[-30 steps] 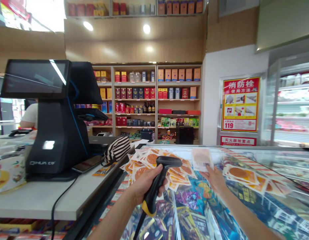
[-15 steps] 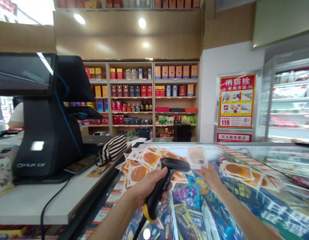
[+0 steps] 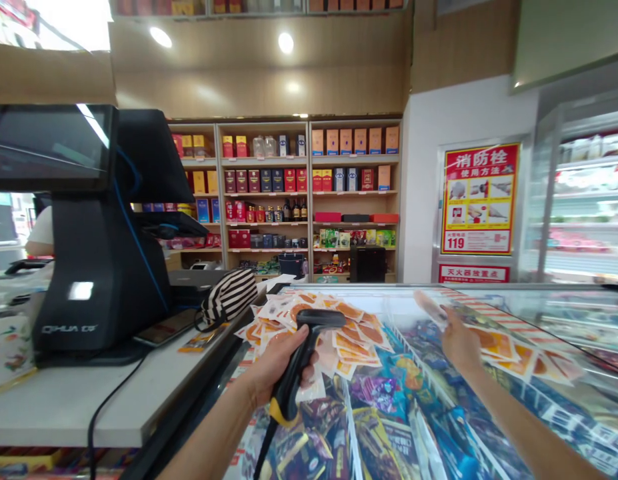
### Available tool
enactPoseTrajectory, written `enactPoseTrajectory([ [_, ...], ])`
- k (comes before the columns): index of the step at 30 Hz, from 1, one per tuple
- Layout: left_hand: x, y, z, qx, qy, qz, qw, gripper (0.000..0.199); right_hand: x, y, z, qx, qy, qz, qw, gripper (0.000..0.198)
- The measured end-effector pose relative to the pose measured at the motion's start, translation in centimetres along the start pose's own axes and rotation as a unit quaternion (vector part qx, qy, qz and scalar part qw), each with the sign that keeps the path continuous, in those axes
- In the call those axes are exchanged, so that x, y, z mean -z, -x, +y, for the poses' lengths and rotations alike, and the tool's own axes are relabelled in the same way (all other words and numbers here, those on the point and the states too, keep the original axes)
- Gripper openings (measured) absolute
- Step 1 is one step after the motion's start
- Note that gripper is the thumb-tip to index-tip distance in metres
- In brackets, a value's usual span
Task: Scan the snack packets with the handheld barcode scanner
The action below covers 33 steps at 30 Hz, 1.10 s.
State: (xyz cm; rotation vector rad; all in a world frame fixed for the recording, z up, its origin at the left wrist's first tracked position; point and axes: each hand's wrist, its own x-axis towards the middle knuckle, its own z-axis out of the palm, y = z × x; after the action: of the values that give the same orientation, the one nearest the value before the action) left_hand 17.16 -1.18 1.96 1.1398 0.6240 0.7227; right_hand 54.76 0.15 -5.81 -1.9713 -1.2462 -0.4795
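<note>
My left hand (image 3: 281,363) is wrapped round the grip of a black and yellow barcode scanner (image 3: 291,373), its head pointing right. Beneath the scanner head lies a spread heap of flat clear packets (image 3: 361,333) with round orange-brown contents. My right hand (image 3: 459,343) pinches one such packet (image 3: 429,307), tilted and blurred, raised over the glass top. Just beyond that hand, a smaller fanned row of packets (image 3: 513,350) rests on the glass. Under the glass are colourful wrapped goods (image 3: 383,427) in wire-divided compartments.
To the left, a black checkout terminal (image 3: 99,267) stands on a white counter (image 3: 103,407). Near it lie a striped pouch (image 3: 231,293) and a phone (image 3: 166,328). Shelves of boxes (image 3: 269,180) line the back, with a red poster (image 3: 481,200) on the wall.
My right hand has moved right with its packet, away from the scanner, and the packet has turned more edge-on. The scanner in my left hand has shifted left.
</note>
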Motion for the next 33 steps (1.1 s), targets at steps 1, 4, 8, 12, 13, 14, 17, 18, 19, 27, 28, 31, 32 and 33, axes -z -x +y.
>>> enactPoseTrajectory([
  [1, 0.4, 0.0, 0.0, -0.003, 0.006, 0.010, 1.000, 0.032, 0.5, -0.2, 1.0, 0.007, 0.017, 0.004, 1.000, 0.048],
  [4, 1.4, 0.1, -0.1, -0.012, 0.011, 0.026, 1.000, 0.033, 1.6, 0.0, 4.1, 0.061, 0.108, 0.002, 0.992, 0.047],
  [8, 2.1, -0.1, -0.5, 0.006, 0.016, 0.031, 0.999, 0.034, 1.7, 0.7, 7.2, 0.138, 0.200, -0.031, 0.969, 0.052],
  [12, 2.8, -0.5, -0.9, 0.009, 0.021, 0.038, 0.999, 0.034, 1.2, 0.5, 8.6, 0.147, 0.240, -0.039, 0.959, 0.051],
  [13, 3.0, -0.5, -0.9, 0.010, 0.019, 0.043, 0.999, 0.035, 1.1, 0.4, 8.6, 0.139, 0.249, -0.043, 0.957, 0.050],
  [14, 3.1, -0.6, -1.0, 0.012, 0.017, 0.048, 0.999, 0.035, 1.0, 0.3, 8.5, 0.127, 0.257, -0.046, 0.957, 0.049],
  [17, 3.4, -0.7, -1.0, 0.015, 0.012, 0.061, 0.998, 0.036, 0.9, 0.0, 7.1, 0.091, 0.270, -0.044, 0.958, 0.041],
  [18, 3.4, -0.8, -1.0, 0.013, 0.011, 0.065, 0.998, 0.037, 0.9, 0.0, 6.2, 0.088, 0.268, -0.041, 0.958, 0.039],
  [19, 3.4, -0.8, -0.9, 0.012, 0.010, 0.070, 0.997, 0.037, 0.8, 0.0, 5.1, 0.091, 0.262, -0.040, 0.960, 0.038],
  [27, 3.2, 0.0, -1.0, -0.010, -0.008, 0.090, 0.996, 0.037, -2.4, 2.5, -6.2, 0.178, 0.020, -0.201, 0.963, 0.059],
  [28, 3.3, 0.3, -1.0, -0.014, -0.012, 0.095, 0.995, 0.037, -2.8, 3.0, -7.3, 0.195, -0.007, -0.219, 0.956, 0.060],
  [31, 3.3, 1.1, -0.9, -0.017, -0.022, 0.089, 0.996, 0.037, -3.7, 3.8, -9.3, 0.226, -0.077, -0.229, 0.944, 0.053],
  [32, 3.4, 1.3, -0.8, -0.018, -0.023, 0.081, 0.996, 0.036, -3.8, 3.9, -9.5, 0.227, -0.092, -0.222, 0.944, 0.050],
  [33, 3.4, 1.5, -0.8, -0.019, -0.023, 0.073, 0.997, 0.036, -3.9, 3.9, -9.5, 0.219, -0.103, -0.211, 0.947, 0.047],
])
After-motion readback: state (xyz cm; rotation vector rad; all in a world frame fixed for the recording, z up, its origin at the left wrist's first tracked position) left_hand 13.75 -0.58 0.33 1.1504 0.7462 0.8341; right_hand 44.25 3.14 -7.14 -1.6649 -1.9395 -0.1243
